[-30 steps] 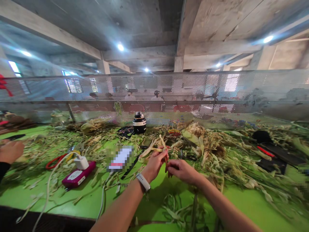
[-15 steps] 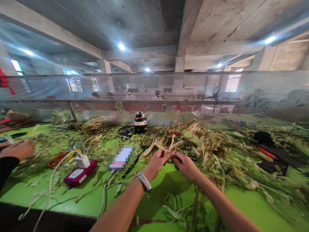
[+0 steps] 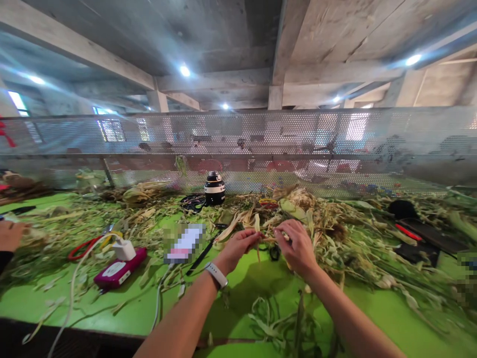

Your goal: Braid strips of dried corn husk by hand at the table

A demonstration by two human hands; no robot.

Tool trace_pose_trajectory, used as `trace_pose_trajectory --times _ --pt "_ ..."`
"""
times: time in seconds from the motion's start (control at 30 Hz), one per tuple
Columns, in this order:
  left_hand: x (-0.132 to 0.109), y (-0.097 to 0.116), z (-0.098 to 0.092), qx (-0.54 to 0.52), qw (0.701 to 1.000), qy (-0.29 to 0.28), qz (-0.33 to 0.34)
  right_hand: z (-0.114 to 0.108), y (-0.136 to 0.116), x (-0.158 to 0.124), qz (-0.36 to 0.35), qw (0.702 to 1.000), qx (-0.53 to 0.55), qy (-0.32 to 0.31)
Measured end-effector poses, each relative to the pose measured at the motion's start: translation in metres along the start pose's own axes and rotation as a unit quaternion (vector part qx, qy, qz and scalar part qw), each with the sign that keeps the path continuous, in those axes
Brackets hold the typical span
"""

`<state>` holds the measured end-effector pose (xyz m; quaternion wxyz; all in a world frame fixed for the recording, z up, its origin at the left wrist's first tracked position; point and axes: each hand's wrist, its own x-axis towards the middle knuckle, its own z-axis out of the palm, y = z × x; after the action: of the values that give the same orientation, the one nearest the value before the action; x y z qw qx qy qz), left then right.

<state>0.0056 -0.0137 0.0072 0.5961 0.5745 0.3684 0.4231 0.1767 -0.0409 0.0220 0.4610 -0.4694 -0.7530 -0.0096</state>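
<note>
My left hand (image 3: 238,247) pinches a thin strip of dried corn husk (image 3: 257,229) over the green table (image 3: 372,313); a white watch sits on that wrist. My right hand (image 3: 298,244) is just to its right, fingers curled and pinching the other end of the same strip, which stretches between the two hands. Beyond them lies a big pile of dried husks and leaves (image 3: 320,219).
A magenta power bank with a white charger (image 3: 117,266), red-handled scissors (image 3: 84,246), a phone (image 3: 184,243) and a black-and-white cup (image 3: 214,189) lie on the table. A perforated metal screen (image 3: 261,144) closes the far edge. Another person's hand (image 3: 11,234) works at far left.
My hands moved forward toward the husk pile and slightly apart, with the strip drawn out between them. The other person's hand at far left shifted left.
</note>
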Motion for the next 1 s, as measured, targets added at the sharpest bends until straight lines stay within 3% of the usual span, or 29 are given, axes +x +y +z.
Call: trace_pose_trajectory --times 0.07,0.2,0.3,0.5,0.63,0.83,1.0 --pt "-0.001 -0.003 0.004 0.008 0.999 -0.030 -0.008 0.001 0.007 0.003 0.026 0.999 0.020 0.008" --pt "-0.005 -0.002 0.011 0.018 0.997 -0.073 -0.019 0.013 0.016 0.004 0.072 0.972 0.181 -0.135" --pt "-0.008 0.001 0.013 0.030 0.997 -0.070 -0.024 0.019 0.017 0.003 0.111 0.946 0.262 -0.153" --pt "-0.009 0.003 0.013 0.070 0.995 -0.070 -0.031 0.020 0.020 0.004 0.129 0.968 0.211 -0.041" --pt "-0.009 0.001 0.012 0.071 0.994 -0.078 -0.026 0.022 0.021 0.003 0.130 0.973 0.187 -0.022" --pt "-0.007 -0.008 0.011 0.049 0.995 -0.080 -0.033 0.022 0.018 0.003 0.132 0.978 0.157 -0.042" --pt "-0.003 -0.009 0.013 -0.049 0.998 -0.021 -0.044 0.007 0.022 0.007 0.206 0.949 0.181 -0.156"
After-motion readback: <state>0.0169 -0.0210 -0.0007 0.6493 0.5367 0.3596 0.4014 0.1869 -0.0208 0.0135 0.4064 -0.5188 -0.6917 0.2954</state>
